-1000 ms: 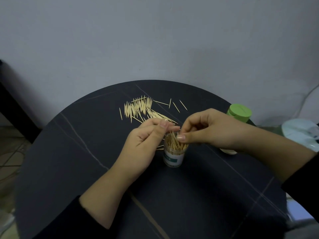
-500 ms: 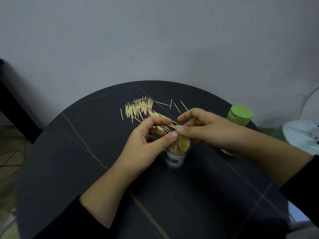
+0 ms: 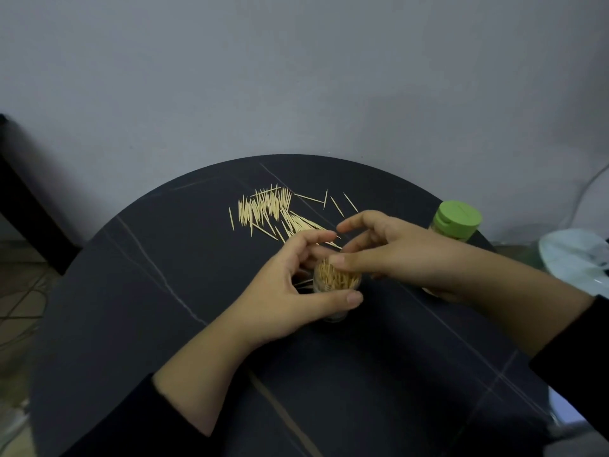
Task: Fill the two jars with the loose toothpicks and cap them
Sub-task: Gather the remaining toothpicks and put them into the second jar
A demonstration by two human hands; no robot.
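left hand (image 3: 280, 291) grips jar (image 3: 336, 280) | capped jar (image 3: 456, 219) near table (image 3: 131, 291) edge

Table top (image 3: 164, 308) at centre frame looked like dark matt stone or laminate, smooth with thin pale veins; wall (image 3: 296, 77) across the upper frame was flat matt grey paint. Loose toothpicks (image 3: 267, 207) above centre were pale bare wood, matt, same as those packed in the open jar (image 3: 333, 280), whose wall was clear and smooth, plastic or glass unclear. Green lid (image 3: 457, 219) at right was plastic with a soft sheen, sleeves (image 3: 115, 423) at lower frame black matt cloth, bag (image 3: 573, 255) at right edge thin crinkled whitish plastic.
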